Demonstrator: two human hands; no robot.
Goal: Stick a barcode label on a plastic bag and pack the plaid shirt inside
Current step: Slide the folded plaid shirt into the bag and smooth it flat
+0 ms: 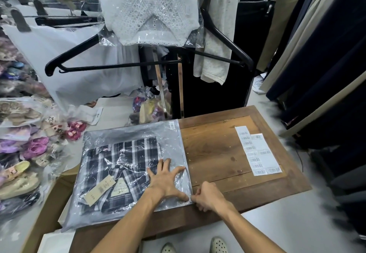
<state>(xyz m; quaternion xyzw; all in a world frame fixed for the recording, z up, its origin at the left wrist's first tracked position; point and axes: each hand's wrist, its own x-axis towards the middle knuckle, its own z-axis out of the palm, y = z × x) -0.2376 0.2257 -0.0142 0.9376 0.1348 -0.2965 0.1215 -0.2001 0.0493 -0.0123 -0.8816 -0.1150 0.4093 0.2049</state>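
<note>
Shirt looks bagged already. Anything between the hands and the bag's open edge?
Nothing visible. The left hand lies flat on the plastic bag over the plaid shirt, and the right hand pinches the bag's near right corner directly. The label sheets lie apart on the wooden table.

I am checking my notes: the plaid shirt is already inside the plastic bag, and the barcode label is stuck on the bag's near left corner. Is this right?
Not quite. The head view shows the barcode label on the far right corner of the plastic bag, not the near left. The plaid shirt is indeed inside.
</note>
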